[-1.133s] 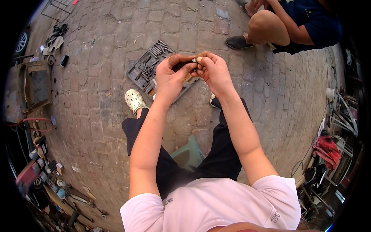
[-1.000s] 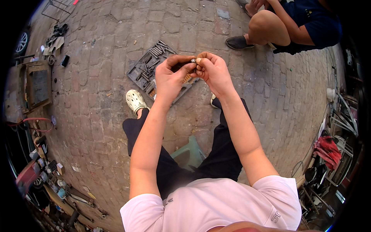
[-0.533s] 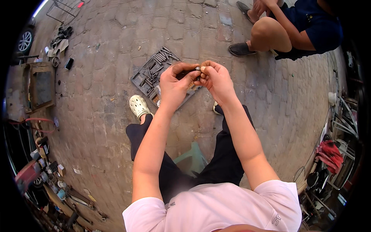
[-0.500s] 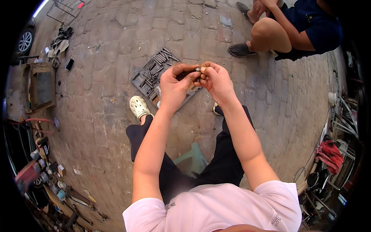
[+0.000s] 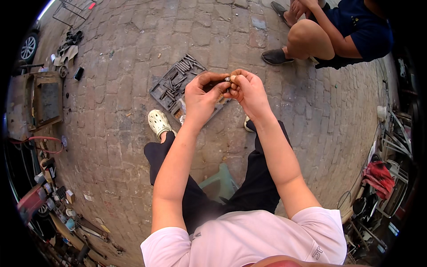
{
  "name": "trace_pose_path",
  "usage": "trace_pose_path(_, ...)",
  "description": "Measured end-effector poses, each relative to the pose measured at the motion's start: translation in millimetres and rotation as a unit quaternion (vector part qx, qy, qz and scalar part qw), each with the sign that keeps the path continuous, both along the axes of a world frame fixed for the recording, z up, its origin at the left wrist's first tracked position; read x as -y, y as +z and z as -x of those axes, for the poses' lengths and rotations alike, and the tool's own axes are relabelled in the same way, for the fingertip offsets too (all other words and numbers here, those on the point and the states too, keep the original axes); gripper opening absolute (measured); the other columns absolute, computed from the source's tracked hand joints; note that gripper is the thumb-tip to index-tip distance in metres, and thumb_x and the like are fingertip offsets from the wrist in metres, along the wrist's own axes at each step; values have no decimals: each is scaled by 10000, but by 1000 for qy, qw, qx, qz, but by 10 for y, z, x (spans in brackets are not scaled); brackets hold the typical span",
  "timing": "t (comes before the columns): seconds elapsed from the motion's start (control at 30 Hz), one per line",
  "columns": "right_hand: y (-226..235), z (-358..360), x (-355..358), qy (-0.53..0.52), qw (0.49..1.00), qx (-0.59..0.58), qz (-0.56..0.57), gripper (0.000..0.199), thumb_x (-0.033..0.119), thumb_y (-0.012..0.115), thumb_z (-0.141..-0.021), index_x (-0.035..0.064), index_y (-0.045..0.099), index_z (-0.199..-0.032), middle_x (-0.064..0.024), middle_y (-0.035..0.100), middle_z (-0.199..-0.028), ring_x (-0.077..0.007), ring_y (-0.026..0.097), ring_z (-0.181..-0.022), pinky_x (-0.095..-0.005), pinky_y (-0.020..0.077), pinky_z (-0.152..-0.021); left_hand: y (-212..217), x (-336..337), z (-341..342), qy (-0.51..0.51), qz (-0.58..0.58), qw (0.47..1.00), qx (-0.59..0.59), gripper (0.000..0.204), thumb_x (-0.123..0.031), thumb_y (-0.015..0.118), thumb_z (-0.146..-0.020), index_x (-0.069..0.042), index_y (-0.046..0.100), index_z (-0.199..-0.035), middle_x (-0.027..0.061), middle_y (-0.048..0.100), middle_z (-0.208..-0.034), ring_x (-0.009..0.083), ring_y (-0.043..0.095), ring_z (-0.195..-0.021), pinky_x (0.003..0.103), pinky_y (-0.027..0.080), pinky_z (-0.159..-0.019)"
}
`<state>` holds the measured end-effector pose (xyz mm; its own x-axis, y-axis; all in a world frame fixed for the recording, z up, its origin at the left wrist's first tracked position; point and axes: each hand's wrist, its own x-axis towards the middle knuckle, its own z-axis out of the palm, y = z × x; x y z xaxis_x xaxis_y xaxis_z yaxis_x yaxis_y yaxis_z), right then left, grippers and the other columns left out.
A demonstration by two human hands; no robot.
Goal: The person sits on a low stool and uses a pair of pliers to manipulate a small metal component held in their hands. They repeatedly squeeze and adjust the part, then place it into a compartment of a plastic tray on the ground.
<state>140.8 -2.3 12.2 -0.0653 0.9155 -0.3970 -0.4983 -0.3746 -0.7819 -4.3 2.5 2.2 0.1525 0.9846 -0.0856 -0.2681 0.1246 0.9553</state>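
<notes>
Both hands pinching a small metal part, above a socket tray.
Left hand [image 5: 201,95] and right hand [image 5: 247,90] meet fingertip to fingertip, closed on the part [image 5: 227,78]; tray [image 5: 171,86] lies on paving below.

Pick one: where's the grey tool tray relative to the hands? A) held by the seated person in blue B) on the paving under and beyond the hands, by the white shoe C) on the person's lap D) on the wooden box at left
B: the grey tool tray lies flat on the brick paving, partly hidden by the left hand and right hand, just above the white shoe.
</notes>
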Motion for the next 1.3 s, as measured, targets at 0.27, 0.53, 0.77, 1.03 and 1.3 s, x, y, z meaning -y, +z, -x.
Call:
trace_pose_path(0.27,-35,2,6,0,1000,23,-8,121,76,502,-922,-16,567,-878,-20,547,-718,-90,579,-612,-248,567,-588,-18,-3,-5,-2,4,1000,26,148,37,675,-839,39,688,-986,61,698,-899,102,651,-783,224,520,-692)
trace_pose_path(0.53,8,-48,-9,4,994,-108,-6,118,92,494,-937,-3,565,-933,-26,578,-741,-101,588,-617,-258,569,-594,33,-36,15,-15,30,997,65,183,0,661,-875,37,684,-1053,73,701,-941,104,646,-791,231,525,-693)
trace_pose_path(0.77,52,-24,0,-23,996,-80,-27,93,91,520,-934,8,560,-919,-25,588,-752,-104,594,-640,-270,567,-625,42,-23,7,-24,9,998,53,193,-17,604,-923,35,670,-1096,74,696,-996,106,646,-821,234,534,-717)
trace_pose_path(1.03,25,-6,-5,-35,999,-11,-28,70,74,553,-913,4,558,-908,-40,596,-773,-100,586,-661,-262,552,-645,42,-29,-64,5,17,1000,22,188,-25,589,-934,21,679,-1093,70,698,-974,103,644,-828,229,527,-733)
trace_pose_path(1.3,-29,-21,-38,-55,998,-26,-12,64,76,564,-906,13,554,-898,-23,564,-738,-90,544,-628,-253,511,-585,60,6,-86,4,-6,1000,4,182,10,622,-898,19,669,-1073,54,684,-965,96,634,-838,227,516,-762)
